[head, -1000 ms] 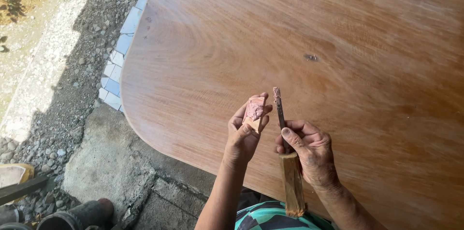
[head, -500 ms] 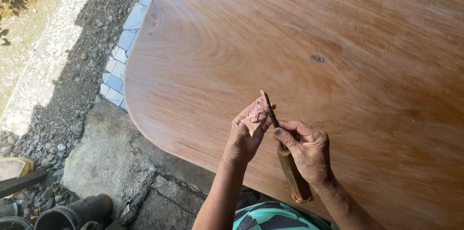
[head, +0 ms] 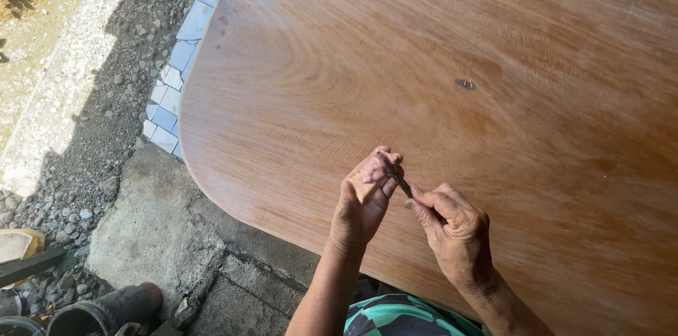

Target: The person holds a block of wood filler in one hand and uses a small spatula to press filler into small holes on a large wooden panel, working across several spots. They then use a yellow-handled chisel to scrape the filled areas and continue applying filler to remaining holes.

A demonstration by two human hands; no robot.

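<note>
Head view, looking down on a large wooden panel [head: 459, 96] with a rounded near-left corner. Both hands work just above its near edge.

Left hand [head: 361, 198]: curled shut around a small wooden block [head: 365, 190], thumb side toward the panel; a pinkish smear of paste on the block's upper face is mostly hidden by the fingers, so its extent cannot be told.

Right hand [head: 455, 234]: closed on a knife [head: 394, 175], forefinger laid along the back of the blade. The narrow dark blade slants up and left from the hand, and its tip lies against the block in the left hand. The handle is covered by the palm and not seen.

The two hands sit close together, nearly touching at the blade. Both forearms enter from the bottom edge, over a teal and black patterned garment [head: 402, 315].

On the panel, well apart from the hands and up to the right, a small dark knot or flaw [head: 464, 84] marks the surface.

Left of the panel lies rough ground: a grey concrete slab [head: 162, 237] under the corner, gravel [head: 106, 96] beyond it, and a strip of pale blue and white tile pieces [head: 173, 89] running along the panel's left edge. At the lower left corner stand dark round objects, perhaps boots [head: 99, 311], partly cut off. No packages, labels or signs are in view.
</note>
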